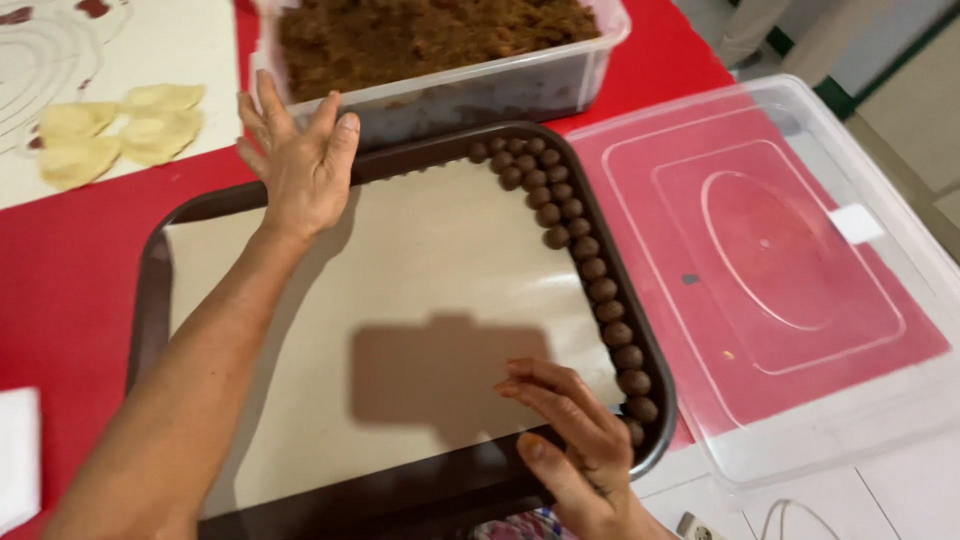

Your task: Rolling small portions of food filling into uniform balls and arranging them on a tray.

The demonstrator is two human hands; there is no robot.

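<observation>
Nearest the camera, the right hand (575,440) rested open at the near right corner of the dark brown tray (400,490), fingers (545,385) spread flat and holding nothing, just beside the closest of the small brown balls (590,268). Those balls lay in a curving line along the tray's right rim, bunching into a cluster at the far right corner; the line's long axis ran away from the person, so the right hand was plainly the nearer one to it. The left hand (300,160) reached across to the tray's far left edge, palm down, fingers loosely open and empty, close to the clear tub of brown crumbly mixture (430,40) beyond. Pale paper (300,320) lined the tray. On the red table (70,260), a clear lid (780,270) lay to the right and pale dough pieces (120,130) to the far left.
</observation>
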